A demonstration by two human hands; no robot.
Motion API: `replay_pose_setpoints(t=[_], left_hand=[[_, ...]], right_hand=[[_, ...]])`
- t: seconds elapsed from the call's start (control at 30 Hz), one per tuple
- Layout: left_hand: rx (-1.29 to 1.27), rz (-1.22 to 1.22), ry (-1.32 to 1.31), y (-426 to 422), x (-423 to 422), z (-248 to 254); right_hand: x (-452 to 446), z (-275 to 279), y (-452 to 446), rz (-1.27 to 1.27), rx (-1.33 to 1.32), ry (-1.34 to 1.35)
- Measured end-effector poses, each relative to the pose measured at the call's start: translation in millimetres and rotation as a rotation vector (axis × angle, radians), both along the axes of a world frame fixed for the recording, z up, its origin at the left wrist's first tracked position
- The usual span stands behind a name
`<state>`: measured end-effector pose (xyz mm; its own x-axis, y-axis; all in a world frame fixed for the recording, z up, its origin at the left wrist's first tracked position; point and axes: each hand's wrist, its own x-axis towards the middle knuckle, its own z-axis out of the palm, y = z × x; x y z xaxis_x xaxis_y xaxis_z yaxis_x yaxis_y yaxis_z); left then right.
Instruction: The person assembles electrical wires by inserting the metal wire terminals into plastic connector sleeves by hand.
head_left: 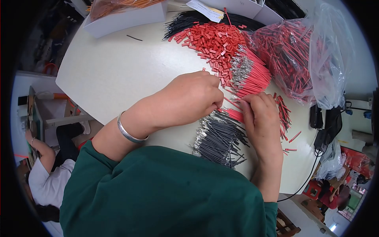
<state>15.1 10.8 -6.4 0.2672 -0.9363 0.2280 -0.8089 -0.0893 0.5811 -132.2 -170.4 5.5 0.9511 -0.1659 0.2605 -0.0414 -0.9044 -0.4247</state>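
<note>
My left hand [199, 94] is closed in a pinch, with a silver bracelet on its wrist; what sits between the fingertips is too small to make out. A thin red wire [233, 104] runs from near those fingertips to my right hand [260, 114], whose thumb and fingers are shut on it. Just beyond the hands lie a heap of small red plastic connector housings [215, 43] and a fan of red wires with metal terminals [252, 73]. Below the hands, a pile of black wires with metal ends [217, 138] is spread close to my body.
On the white table [106, 71], a clear bag of red wires [286, 51] stands at right. Assembled-looking red and black pieces [282, 114] lie beside my right hand. Behind are a long black wire bundle [183, 25] and a white box [128, 17]. A person [51, 173] sits at left.
</note>
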Motion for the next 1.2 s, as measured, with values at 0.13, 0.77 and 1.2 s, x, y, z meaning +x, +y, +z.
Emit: replay_pose_setpoints(t=[0.13,0.77,1.2], left_hand=[[-0.007,-0.006,0.023,1.0,0.0,-1.2],[0.034,0.004,0.010,-2.3,-8.1,-1.3],[-0.035,0.085,-0.122,-1.1,-1.6,-5.0]], right_hand=[[-0.1,-0.2,0.0,0.004,-0.034,0.029],[1.5,3.4,0.3,-0.066,0.307,-0.077],[-0.4,5.9,-0.8,-0.088,0.407,-0.053]])
